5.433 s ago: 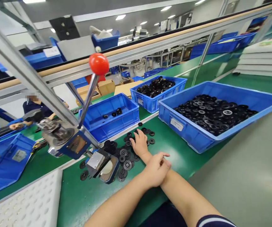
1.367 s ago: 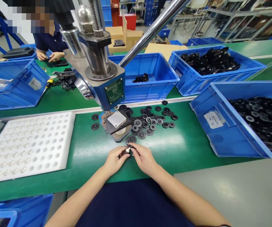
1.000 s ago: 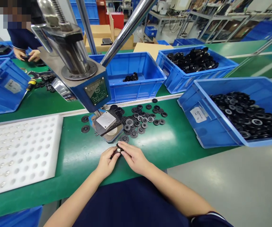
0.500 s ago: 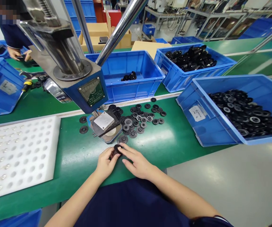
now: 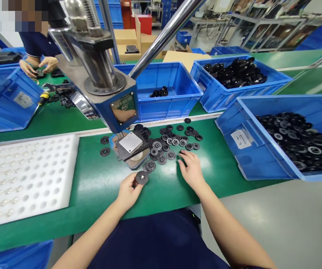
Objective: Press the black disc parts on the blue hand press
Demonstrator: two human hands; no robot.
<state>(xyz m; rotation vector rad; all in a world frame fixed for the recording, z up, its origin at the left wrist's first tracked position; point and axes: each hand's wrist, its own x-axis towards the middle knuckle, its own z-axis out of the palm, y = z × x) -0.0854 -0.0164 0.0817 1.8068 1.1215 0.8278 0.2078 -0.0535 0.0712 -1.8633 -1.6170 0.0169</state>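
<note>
My left hand [image 5: 128, 193] grips a round black plastic disc [image 5: 142, 178], whose face is turned up and shows a small bright piece at its centre. To the right, my right hand [image 5: 191, 170] is over the green bench with its fingers apart and nothing in them. Its fingertips are near the loose black discs [image 5: 171, 155], several of which lie scattered and overlapping. Just beyond my left hand stands the bench press [image 5: 120, 101], with a metal plate [image 5: 130, 142] on its base.
A white foam tray [image 5: 45, 168] with rows of holes, some holding small pieces, lies at left. Blue bins with black parts stand behind and at right, the nearest bin [image 5: 231, 145] tilted. Across the bench, another person's hands [image 5: 39, 67] handle dark parts. A yellow-black screwdriver [image 5: 43, 98] lies far left.
My right hand has left the disc and moved right, towards the loose discs. My left hand still holds its disc. The whole view has shifted slightly.
</note>
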